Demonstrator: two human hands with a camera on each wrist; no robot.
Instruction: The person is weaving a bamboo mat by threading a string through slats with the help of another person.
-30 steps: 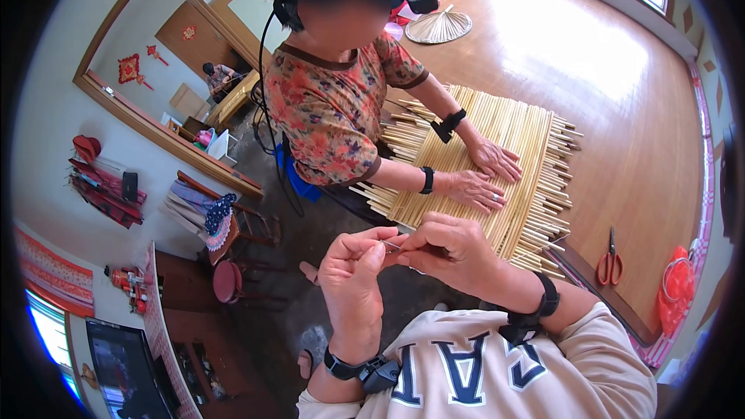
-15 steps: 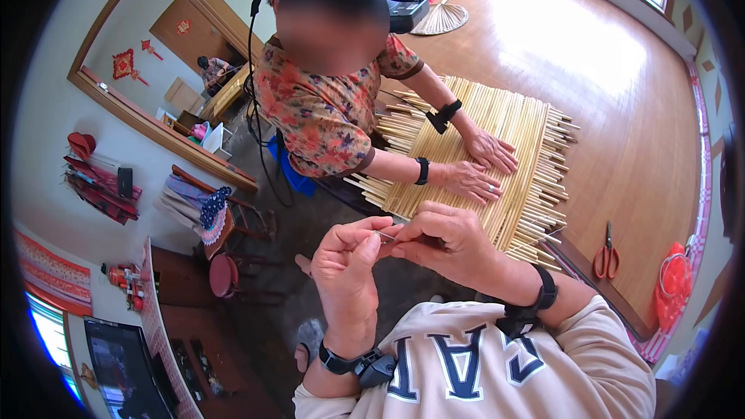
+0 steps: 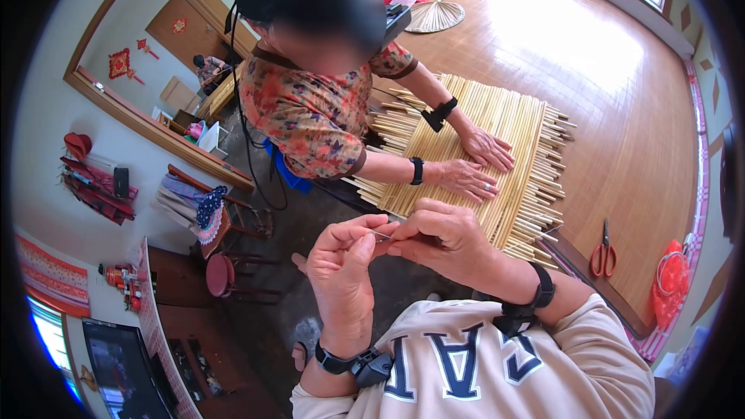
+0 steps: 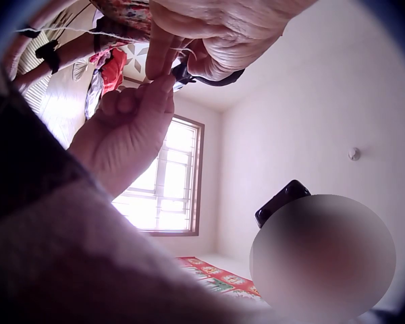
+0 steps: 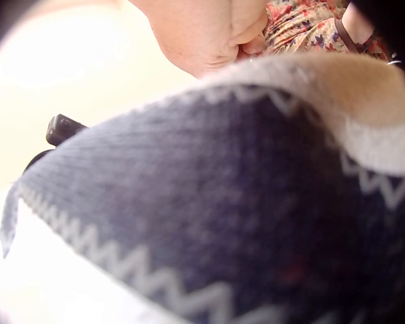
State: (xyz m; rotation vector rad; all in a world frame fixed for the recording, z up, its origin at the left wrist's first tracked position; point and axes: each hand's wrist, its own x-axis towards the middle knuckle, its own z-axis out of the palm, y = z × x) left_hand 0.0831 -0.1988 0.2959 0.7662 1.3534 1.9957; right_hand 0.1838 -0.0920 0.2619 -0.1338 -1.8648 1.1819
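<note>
My left hand (image 3: 341,283) is raised in front of my chest, thumb and forefinger pinching a thin white thread (image 3: 379,233). From the right, my right hand (image 3: 446,234) meets it and pinches the thread too, fingertips close together. In the left wrist view the thread (image 4: 94,32) trails off past the fingers to the left. Beyond my hands lies a mat of pale straw-like sticks (image 3: 473,128) with uneven ends. Another person's two hands (image 3: 466,180) rest flat on it. Shirt fabric (image 5: 189,196) fills most of the right wrist view.
The mat sits at the edge of a broad wooden platform (image 3: 574,77). Red-handled scissors (image 3: 603,256) and a red plastic bag (image 3: 669,283) lie at the right, a woven fan (image 3: 436,15) at the back. A stool (image 3: 221,275) and a chair stand left.
The head view has shifted slightly, so the room and mat sit a little differently. The other person's head leans further left in view. Both my hands keep pinching the thread, fingertips close together.
</note>
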